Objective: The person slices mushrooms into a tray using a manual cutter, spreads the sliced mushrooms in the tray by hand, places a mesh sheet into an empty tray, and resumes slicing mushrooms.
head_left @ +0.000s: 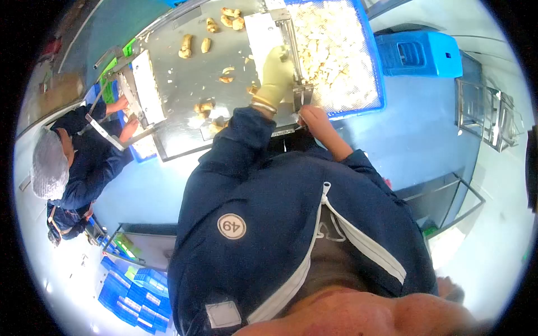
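My left hand (277, 73), in a pale yellow glove, lies on the white cutting board (262, 32) beside a long metal cutter (287, 35). Its fingers look curled together against the blade side, and what is under them is hidden. My right hand (315, 120) is bare and closed around the near end of the cutter, at its handle below a metal bracket (303, 96). Brown-and-cream chunks that look like mushrooms (185, 46) lie on the steel table (179, 78) to the left. Thin pale slices (330, 50) fill a blue mesh basket (382, 89) right of the cutter.
A blue plastic stool (417, 53) stands right of the basket. At the left, a person (84, 151) in a hair cover works with both hands at another cutter (131, 92). Metal frames (490, 115) stand at the far right. Blue crates (134, 297) are stacked at lower left.
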Tool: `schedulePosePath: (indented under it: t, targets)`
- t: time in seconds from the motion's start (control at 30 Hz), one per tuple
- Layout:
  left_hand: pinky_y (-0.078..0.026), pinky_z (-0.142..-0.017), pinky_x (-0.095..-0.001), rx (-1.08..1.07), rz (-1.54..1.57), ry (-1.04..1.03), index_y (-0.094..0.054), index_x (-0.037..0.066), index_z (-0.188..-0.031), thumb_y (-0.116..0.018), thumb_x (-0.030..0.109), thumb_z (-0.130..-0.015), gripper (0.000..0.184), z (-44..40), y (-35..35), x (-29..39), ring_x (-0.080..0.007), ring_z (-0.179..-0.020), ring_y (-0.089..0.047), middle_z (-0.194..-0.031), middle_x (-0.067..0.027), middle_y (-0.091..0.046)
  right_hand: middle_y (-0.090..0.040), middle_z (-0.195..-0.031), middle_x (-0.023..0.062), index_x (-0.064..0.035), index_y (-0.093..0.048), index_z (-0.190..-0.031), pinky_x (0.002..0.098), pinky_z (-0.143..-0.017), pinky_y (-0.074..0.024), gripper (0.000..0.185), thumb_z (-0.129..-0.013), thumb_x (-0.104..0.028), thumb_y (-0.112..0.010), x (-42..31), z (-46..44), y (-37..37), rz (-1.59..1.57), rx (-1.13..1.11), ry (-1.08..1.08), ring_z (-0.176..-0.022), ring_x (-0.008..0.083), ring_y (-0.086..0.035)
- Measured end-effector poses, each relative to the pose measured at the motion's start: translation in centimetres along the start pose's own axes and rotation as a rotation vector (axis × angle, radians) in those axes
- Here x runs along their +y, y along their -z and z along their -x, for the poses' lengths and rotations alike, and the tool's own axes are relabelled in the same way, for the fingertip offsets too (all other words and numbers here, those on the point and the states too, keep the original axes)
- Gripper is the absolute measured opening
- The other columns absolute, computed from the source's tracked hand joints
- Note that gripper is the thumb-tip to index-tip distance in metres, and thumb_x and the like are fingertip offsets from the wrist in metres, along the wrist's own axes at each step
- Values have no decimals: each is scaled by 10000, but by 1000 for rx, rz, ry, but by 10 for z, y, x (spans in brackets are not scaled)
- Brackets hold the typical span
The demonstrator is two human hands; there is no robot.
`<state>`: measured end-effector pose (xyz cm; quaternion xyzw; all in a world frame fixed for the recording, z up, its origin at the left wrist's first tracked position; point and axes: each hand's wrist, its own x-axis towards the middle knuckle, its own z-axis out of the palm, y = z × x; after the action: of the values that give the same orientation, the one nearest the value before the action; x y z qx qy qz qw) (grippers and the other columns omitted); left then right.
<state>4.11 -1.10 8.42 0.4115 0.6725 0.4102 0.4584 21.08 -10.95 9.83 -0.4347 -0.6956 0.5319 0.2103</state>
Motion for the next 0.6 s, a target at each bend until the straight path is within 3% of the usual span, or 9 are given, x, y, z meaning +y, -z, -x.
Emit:
schedulePosePath:
  t: [0.1, 0.2, 0.27, 0.3, 0.33, 0.4, 0.47, 0.5, 0.6]
  targets:
    - [-504, -774, -335, 136, -237, -544, -591, 30, -1130, -551, 56, -843, 292, 16, 29, 51, -263, -849, -641, -960, -192, -652, -577, -684, 161, 10, -561, -707, 389, -617, -439, 322, -865, -235, -426, -3, 1, 1, -97, -24, -113, -651, 316, -573]
    - [-511, -756, -412, 297, -472, -185, -629, 14, -1075, -605, 122, -794, 302, -39, 87, 35, -330, -846, -656, -904, -195, -670, -574, -683, 157, 9, -551, -703, 388, -613, -434, 313, -866, -229, -428, 8, 4, -1, -130, -34, -153, -649, 312, -569]
    - [-507, -733, -438, 536, -825, -217, -651, 18, -1022, -597, 153, -773, 289, -74, 132, 9, -346, -818, -649, -849, -184, -671, -563, -687, 156, 6, -538, -708, 391, -611, -429, 295, -869, -217, -432, 6, 4, -1, -81, -26, -103, -654, 320, -559]
    - [-503, -734, -455, 565, -1014, -249, -671, 37, -974, -588, 178, -761, 268, -94, 158, -22, -363, -807, -643, -821, -177, -671, -558, -690, 157, 4, -532, -711, 393, -611, -426, 286, -871, -212, -434, 5, 4, -1, -38, -16, -53, -657, 325, -554]
    - [-520, -745, -429, 516, -1078, -208, -687, 68, -920, -554, 148, -785, 206, -95, 171, -31, -346, -850, -651, -910, -191, -674, -552, -695, 157, 2, -525, -717, 397, -611, -423, 276, -872, -208, -437, 4, 4, -1, 42, 0, 44, -663, 332, -549]
    - [-517, -757, -435, 394, -1057, -139, -687, 68, -916, -562, 164, -785, 206, -98, 184, -48, -351, -857, -650, -905, -194, -674, -539, -715, 164, -3, -513, -739, 409, -610, -414, 247, -873, -201, -451, 2, 5, 1, 71, -13, 110, -689, 351, -540]
    - [-515, -767, -431, 305, -1093, -114, -681, 60, -939, -600, 204, -800, 215, -93, 181, -50, -334, -855, -660, -888, -180, -681, -516, -700, 140, -18, -491, -716, 375, -571, -401, 175, -826, -153, -504, 8, 5, -2, 112, 27, 209, -654, 311, -524]
    - [-519, -759, -410, 304, -952, -105, -678, 52, -949, -624, 219, -795, 234, -87, 177, -52, -314, -843, -666, -890, -173, -687, -505, -693, 128, -25, -480, -705, 358, -551, -394, 151, -803, -128, -530, 11, 5, -4, 130, 46, 261, -637, 291, -517]
    - [-523, -738, -337, 259, -534, -101, -669, 25, -969, -685, 245, -790, 284, -61, 130, -32, -232, -791, -672, -878, -135, -700, -530, -680, 123, -13, -500, -685, 350, -572, -400, 227, -848, -168, -475, -12, 1, 2, -84, -43, -121, -639, 259, -529]
